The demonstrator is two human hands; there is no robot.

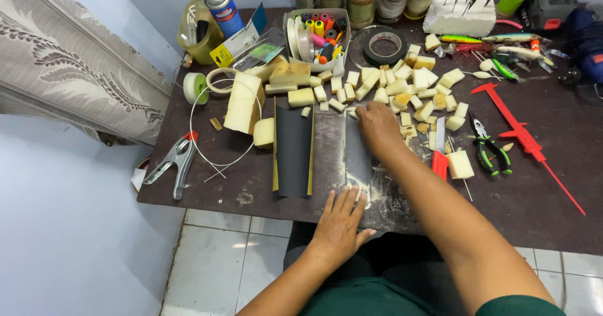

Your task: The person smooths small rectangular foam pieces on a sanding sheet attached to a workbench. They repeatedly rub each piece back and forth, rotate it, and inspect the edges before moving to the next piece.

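Note:
My left hand (pixel 339 223) lies flat, fingers spread, on the near end of a dusty grey sandpaper strip (pixel 357 156) at the table's front edge. My right hand (pixel 378 127) is curled fingers-down on the far end of the same strip; what it presses there is hidden under the fingers. Pale dust covers the dark table (pixel 239 193) around the strip. Several cream foam blocks (pixel 402 90) lie scattered just beyond my right hand. A larger dark sandpaper sheet (pixel 293 149) lies to the left of the strip.
A red-handled cutter (pixel 440 152), a foam cube (pixel 460 164), green pliers (pixel 488 149) and a red caliper (pixel 521 134) lie at right. A metal spring clamp (pixel 173 164), wire loop, tape rolls (pixel 196 87), gas canister (pixel 223 8), thread spools and fishing lures (pixel 502 46) crowd the back and left.

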